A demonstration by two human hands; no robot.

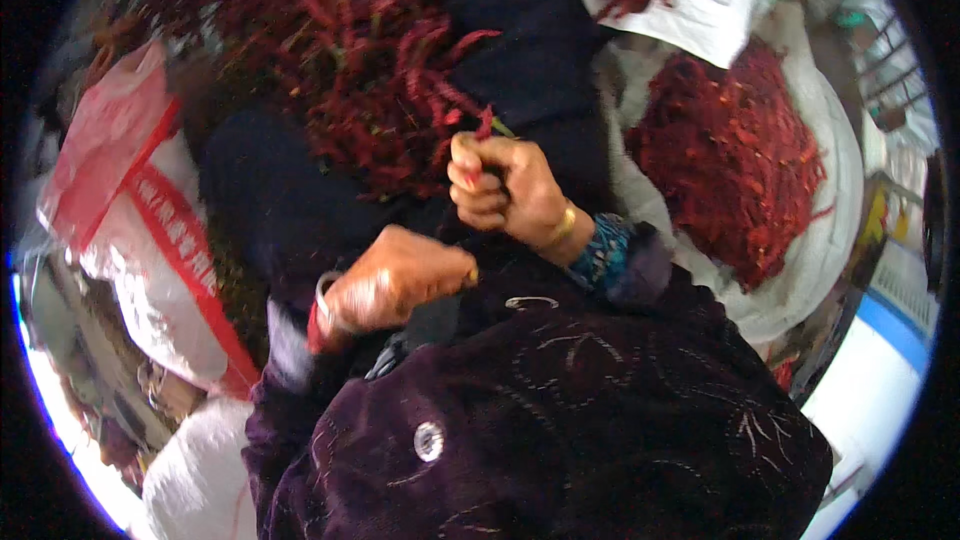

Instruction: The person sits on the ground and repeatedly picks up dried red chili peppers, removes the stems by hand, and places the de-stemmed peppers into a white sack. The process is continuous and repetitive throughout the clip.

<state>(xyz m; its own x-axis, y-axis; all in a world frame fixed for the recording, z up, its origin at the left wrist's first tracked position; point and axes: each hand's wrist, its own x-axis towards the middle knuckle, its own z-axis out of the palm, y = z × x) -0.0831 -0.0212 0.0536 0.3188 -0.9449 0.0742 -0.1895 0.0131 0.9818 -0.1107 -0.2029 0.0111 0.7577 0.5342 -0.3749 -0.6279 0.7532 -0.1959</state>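
My right hand [514,184], with a yellow bangle at its wrist, is closed on a red plant spike [486,120]. Red also shows between the curled fingers. Lower and to the left is my left hand [401,277], wearing a pale bangle; it is blurred and seen from the back. A tiny yellowish spot shows at its fingertips, and whether it holds anything is unclear. The two hands are apart. Beyond them a loose heap of red plant spikes [360,82] with green stems lies across and beside the dark-clothed legs.
At the right, a white woven sack [840,187] holds a pile of red plant pieces [735,165]. Another white sheet [701,22] with red pieces lies above it. A white-and-red printed sack [150,270] lies at the left, and a white sack [199,472] stands at the lower left.
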